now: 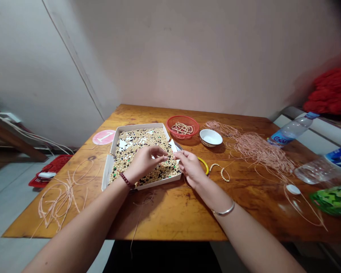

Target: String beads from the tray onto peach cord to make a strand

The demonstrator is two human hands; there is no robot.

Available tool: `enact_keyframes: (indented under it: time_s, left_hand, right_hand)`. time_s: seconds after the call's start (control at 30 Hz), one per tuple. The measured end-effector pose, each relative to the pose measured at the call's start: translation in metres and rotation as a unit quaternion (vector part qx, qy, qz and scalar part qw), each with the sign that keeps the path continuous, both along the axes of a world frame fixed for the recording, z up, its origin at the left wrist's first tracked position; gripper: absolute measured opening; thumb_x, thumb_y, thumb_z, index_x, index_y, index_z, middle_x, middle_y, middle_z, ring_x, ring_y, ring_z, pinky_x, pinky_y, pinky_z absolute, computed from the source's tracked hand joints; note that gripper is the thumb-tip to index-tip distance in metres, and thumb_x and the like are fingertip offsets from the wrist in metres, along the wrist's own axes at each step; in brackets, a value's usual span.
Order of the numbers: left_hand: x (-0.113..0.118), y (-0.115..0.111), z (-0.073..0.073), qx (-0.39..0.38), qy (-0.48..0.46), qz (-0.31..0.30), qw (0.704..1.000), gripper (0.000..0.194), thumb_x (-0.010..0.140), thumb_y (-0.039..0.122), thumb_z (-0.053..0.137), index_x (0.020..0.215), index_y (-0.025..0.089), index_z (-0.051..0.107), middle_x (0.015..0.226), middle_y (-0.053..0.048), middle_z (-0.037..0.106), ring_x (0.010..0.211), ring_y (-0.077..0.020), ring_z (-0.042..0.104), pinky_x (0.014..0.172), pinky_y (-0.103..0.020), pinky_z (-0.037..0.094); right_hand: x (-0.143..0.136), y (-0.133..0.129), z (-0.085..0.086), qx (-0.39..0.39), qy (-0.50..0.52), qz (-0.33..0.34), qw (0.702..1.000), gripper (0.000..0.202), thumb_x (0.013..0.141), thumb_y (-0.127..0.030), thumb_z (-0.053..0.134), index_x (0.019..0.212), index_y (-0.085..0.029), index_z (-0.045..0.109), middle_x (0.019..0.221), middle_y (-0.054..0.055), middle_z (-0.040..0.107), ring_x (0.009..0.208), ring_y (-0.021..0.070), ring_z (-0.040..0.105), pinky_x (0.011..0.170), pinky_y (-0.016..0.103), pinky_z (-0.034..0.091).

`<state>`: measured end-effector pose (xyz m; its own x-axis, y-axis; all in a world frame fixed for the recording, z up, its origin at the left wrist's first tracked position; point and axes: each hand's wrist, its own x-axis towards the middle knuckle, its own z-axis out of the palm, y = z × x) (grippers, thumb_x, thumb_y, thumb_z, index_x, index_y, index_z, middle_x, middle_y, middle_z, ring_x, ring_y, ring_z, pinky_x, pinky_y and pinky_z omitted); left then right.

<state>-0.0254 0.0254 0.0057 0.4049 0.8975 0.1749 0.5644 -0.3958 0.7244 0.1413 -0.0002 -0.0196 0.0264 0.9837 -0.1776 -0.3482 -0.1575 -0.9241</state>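
Observation:
Over the right part of a shallow white tray (108, 172) of small beads (142, 138), mostly cream with some black and green, my two hands face each other. My left hand (146, 161) has its thumb and forefinger closed in a pinch; what lies between the tips is too small to make out. Close by, my right hand (190, 167) is pinched too, at the tray's right edge, seemingly on a thin pinkish cord that curves below its fingers. A cream bead string (225, 176) lies on the table right of that hand.
Behind the tray stand a red basket (183, 137) with bead strings and a white bowl (211, 137). Pink cords (261, 151) are heaped at right, near plastic bottles (294, 131). More loose cords (64, 195) lie left. A yellow ring-shaped handle (205, 165) shows beside my right hand.

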Motion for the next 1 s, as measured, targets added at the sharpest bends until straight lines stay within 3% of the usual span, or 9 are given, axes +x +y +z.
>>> enact_keyframes:
  time_s: [0.13, 0.33, 0.6, 0.8, 1.0]
  left_hand:
    - [0.0, -0.001, -0.001, 0.019, -0.003, -0.007, 1.0, 0.019, 0.078, 0.035, 0.066, 0.084, 0.018, 0.07, 0.083, -0.003, 0.071, 0.073, -0.0131, 0.062, 0.069, -0.026, 0.047]
    - [0.002, -0.002, -0.003, 0.058, 0.022, -0.012, 0.998, 0.017, 0.077, 0.035, 0.068, 0.081, 0.018, 0.069, 0.079, -0.003, 0.071, 0.07, -0.0128, 0.062, 0.064, -0.025, 0.046]
    - [0.0, -0.002, -0.006, 0.103, 0.057, -0.021, 0.993, 0.017, 0.08, 0.037, 0.064, 0.08, 0.02, 0.068, 0.078, -0.001, 0.07, 0.07, -0.0128, 0.061, 0.064, -0.024, 0.044]
    - [0.003, -0.006, -0.006, 0.238, 0.151, -0.036, 0.959, 0.011, 0.083, 0.033, 0.063, 0.082, 0.023, 0.068, 0.079, -0.001, 0.069, 0.08, -0.0168, 0.057, 0.07, -0.028, 0.043]
    - [0.004, -0.008, -0.003, 0.301, 0.176, -0.044, 0.936, 0.019, 0.087, 0.036, 0.057, 0.08, 0.022, 0.067, 0.078, -0.001, 0.069, 0.079, -0.0171, 0.055, 0.068, -0.027, 0.041]
  right_hand:
    - [-0.002, 0.002, -0.006, 0.031, -0.071, -0.023, 0.997, 0.022, 0.063, -0.032, 0.07, 0.066, -0.017, 0.054, 0.05, -0.008, 0.043, 0.04, 0.0047, 0.031, 0.04, 0.019, 0.022]
    - [0.0, 0.004, -0.014, 0.136, -0.218, -0.036, 0.966, 0.016, 0.065, -0.028, 0.066, 0.062, -0.016, 0.056, 0.061, -0.002, 0.055, 0.061, 0.0119, 0.049, 0.058, 0.023, 0.037]
    - [0.0, 0.003, -0.016, 0.164, -0.262, -0.045, 0.95, 0.014, 0.065, -0.027, 0.064, 0.059, -0.017, 0.055, 0.06, -0.003, 0.055, 0.062, 0.0133, 0.051, 0.06, 0.024, 0.039]
    - [0.001, 0.002, -0.016, 0.168, -0.307, -0.044, 0.936, 0.013, 0.065, -0.026, 0.063, 0.059, -0.018, 0.055, 0.061, -0.001, 0.058, 0.062, 0.0145, 0.054, 0.061, 0.025, 0.042]
    - [0.001, 0.003, -0.014, 0.158, -0.287, -0.011, 0.945, 0.017, 0.068, -0.026, 0.06, 0.078, -0.017, 0.069, 0.078, 0.005, 0.07, 0.074, 0.0194, 0.063, 0.067, 0.028, 0.047]
